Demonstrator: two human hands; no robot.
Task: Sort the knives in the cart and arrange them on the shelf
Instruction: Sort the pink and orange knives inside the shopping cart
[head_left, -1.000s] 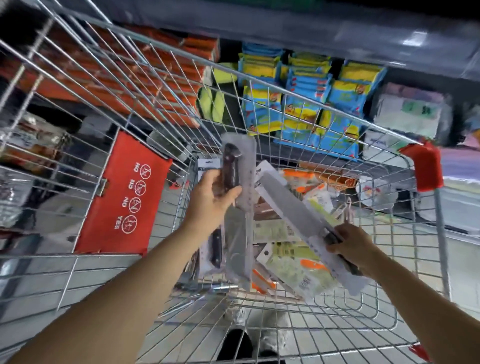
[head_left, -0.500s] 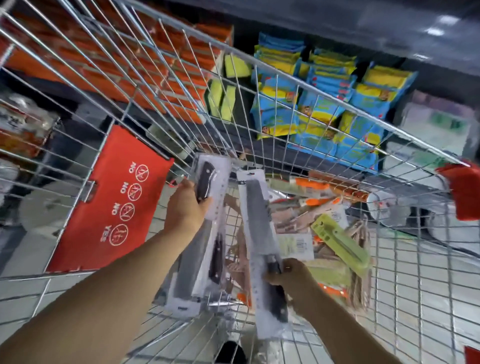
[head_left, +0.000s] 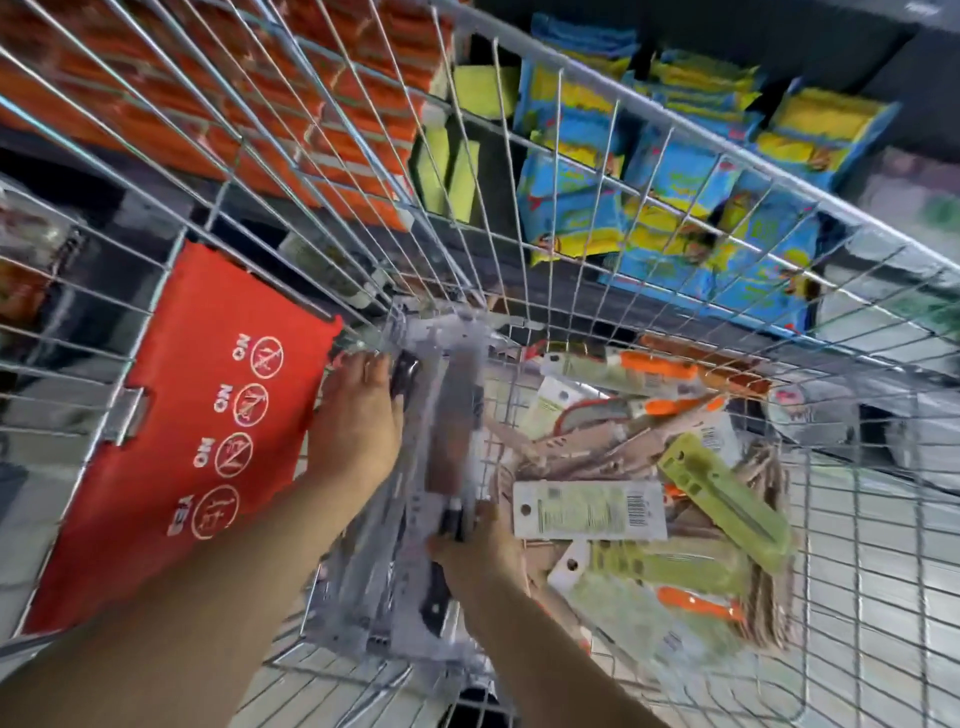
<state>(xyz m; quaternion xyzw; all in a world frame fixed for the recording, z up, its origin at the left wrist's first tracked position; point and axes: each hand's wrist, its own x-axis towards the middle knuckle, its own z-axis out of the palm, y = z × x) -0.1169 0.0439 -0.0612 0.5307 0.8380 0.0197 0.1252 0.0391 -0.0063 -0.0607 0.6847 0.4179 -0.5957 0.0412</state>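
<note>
Head: knife pack (head_left: 453, 415) in right hand (head_left: 474, 551)

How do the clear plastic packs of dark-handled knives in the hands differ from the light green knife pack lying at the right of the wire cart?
The clear plastic packs are greyish with dark handles; the light green knife pack is green all over. The left hand and right hand hold the clear packs up; the green pack lies untouched on the knife pile. Both are long, flat and inside the wire cart.
</note>
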